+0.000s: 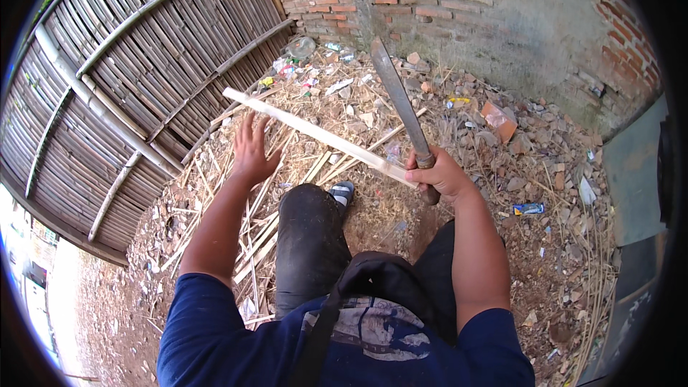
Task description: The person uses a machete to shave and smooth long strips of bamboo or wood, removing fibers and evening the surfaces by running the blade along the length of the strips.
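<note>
My right hand (446,173) is closed round the wooden handle of a machete (400,97), whose long grey blade points up and away. Pinched in the same hand is the near end of a pale split bamboo strip (315,131), which slants off to the far left and passes behind the blade's base. Close to the strip's far end, my left hand (252,152) has its fingers spread, seemingly just below the strip. Whether its fingertips touch the strip I cannot tell.
Loose bamboo strips (259,244) lie on the littered ground by my knee. A bamboo fence (136,50) stands at left, a worn brick wall (459,21) ahead. Brick rubble, an orange piece (499,120) and a blue packet (528,208) lie to the right, beside a grey-green panel (634,172).
</note>
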A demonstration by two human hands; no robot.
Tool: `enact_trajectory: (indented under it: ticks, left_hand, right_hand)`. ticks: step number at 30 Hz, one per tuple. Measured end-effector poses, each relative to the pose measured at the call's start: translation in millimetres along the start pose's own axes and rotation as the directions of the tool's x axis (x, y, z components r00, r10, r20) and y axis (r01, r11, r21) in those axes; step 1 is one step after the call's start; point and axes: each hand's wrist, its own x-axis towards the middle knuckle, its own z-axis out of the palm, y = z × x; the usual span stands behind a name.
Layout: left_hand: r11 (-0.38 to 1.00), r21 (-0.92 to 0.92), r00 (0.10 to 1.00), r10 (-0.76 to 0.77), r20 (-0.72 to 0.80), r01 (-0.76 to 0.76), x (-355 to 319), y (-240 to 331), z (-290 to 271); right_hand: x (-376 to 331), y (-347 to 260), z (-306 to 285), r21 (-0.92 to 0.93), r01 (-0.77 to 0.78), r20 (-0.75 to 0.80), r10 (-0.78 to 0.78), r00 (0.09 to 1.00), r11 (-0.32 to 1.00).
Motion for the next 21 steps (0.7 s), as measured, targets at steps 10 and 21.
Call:
enact_trajectory:
  ticks: [10, 21]
  left_hand:
    - [0.989, -0.146, 0.947, 0.073, 0.312, -0.028, 8.7, -92.5, -68.6]
    - [0.960, -0.087, 0.288, 0.008, 0.958, 0.264, -61.0, -133.4, -65.7]
  right_hand:
    - [-3.5, 4.2, -21.9, 0.056, -0.075, 0.101, 0.069, 0.993, 0.996]
    - [-6.6, 2.2, -28.4, 0.116, -0.082, 0.147, 0.065, 0.987, 0.990]
